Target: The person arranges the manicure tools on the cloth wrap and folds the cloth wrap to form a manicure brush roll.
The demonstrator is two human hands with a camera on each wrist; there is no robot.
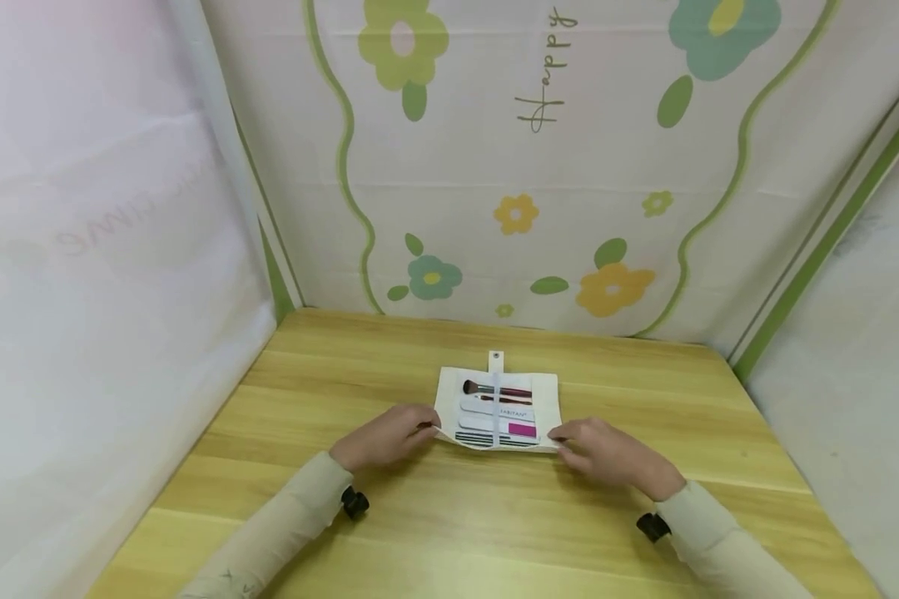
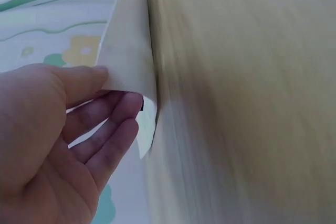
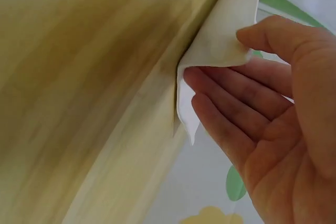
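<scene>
A white fold-out tool case (image 1: 448, 395) lies spread on the table, its snap tab (image 1: 496, 362) pointing away from me. Under a pale vertical band (image 1: 496, 423) sit a makeup brush (image 1: 479, 388), a thinner red-handled brush, white nail-file-like pieces, one with a magenta patch (image 1: 523, 430), and thin dark sticks (image 1: 475, 437). My left hand (image 1: 389, 437) pinches the near left corner. At the near right corner, my right hand (image 1: 607, 453) pinches the edge between thumb and fingers. Both wrist views show the case edge (image 2: 126, 40) curling up, fingertips underneath, thumb on the other side.
The case rests on a wood-grain table (image 1: 419, 524). A flower-printed cloth (image 1: 457, 166) rises behind the table's far edge, with pale cloth walls (image 1: 105, 249) at both sides. Each sleeve cuff carries a small black device (image 1: 355, 502).
</scene>
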